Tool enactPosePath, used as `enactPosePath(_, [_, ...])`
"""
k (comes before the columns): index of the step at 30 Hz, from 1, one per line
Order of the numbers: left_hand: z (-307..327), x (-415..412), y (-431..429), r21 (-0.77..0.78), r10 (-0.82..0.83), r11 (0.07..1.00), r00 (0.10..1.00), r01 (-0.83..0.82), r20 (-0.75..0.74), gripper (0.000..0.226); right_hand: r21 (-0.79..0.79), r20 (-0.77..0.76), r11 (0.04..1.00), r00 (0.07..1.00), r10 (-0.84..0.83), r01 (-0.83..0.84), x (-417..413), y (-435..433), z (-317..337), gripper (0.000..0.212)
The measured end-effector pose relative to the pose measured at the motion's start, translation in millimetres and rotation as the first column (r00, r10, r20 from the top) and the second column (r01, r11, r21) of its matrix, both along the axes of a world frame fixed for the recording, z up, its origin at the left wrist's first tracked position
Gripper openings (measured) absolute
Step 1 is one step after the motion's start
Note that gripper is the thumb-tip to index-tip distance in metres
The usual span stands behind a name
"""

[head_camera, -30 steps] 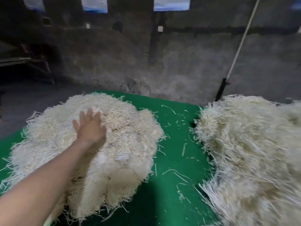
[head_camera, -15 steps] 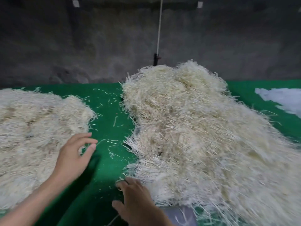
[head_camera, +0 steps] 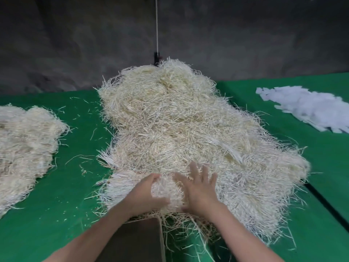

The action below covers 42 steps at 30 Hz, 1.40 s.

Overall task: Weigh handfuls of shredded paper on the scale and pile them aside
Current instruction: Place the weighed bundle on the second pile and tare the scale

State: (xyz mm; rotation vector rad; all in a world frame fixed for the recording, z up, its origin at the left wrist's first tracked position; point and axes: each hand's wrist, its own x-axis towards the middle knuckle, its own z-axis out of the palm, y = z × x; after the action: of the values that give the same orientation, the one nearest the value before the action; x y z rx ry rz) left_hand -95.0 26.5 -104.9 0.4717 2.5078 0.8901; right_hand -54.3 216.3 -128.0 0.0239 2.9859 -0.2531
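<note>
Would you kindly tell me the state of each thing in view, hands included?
Large central heap of cream shredded paper: loose, both hands at its near edge.
Left hand: fingers curled, gripping a clump.
Right hand: fingers spread, flat on the heap.
Smaller cream shredded-paper pile at left: apart, untouched.
Flat grey-brown platform: partly under stray shreds.
White paper scraps at right: spread out, untouched.

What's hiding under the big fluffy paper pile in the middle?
Beside the big pile you see green table cover, and a flat brownish board pokes out beneath its near edge. Whatever lies under the middle is covered.
</note>
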Motion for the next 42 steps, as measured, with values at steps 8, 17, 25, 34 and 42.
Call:
enactPosePath(8, [-26.8,12.9,79.7,-0.288,-0.085,0.956,0.990,0.050,-0.113,0.046,-0.057,-0.065,0.998,0.998,0.024,-0.028,-5.6,31.8,-21.7,0.129])
enactPosePath(17, [102.6,-37.5,119.1,0.299,0.275,0.945,0.817,-0.132,-0.508,0.038,-0.480,-0.123,0.827,0.911,-0.394,0.293,-59.5,116.5,66.1,0.074])
enactPosePath(25, [87.0,-31.3,145.2,0.488,-0.036,0.872,0.990,-0.035,0.134,0.129,-0.980,0.191,-0.009,0.933,-0.306,0.198,-75.8,102.7,149.8,0.007])
enactPosePath(34, [134.8,-59.5,128.7,0.610,0.460,0.564,0.825,-0.556,0.327,0.024,-0.824,-0.180,0.547,0.984,-0.010,-0.146,-54.8,138.9,154.9,0.115])
enactPosePath(42, [148.9,-56.0,125.7,0.413,0.466,0.810,0.885,-0.416,-0.023,0.033,-0.830,-0.021,0.556,0.993,-0.117,0.048,-62.3,86.0,136.9,0.017])
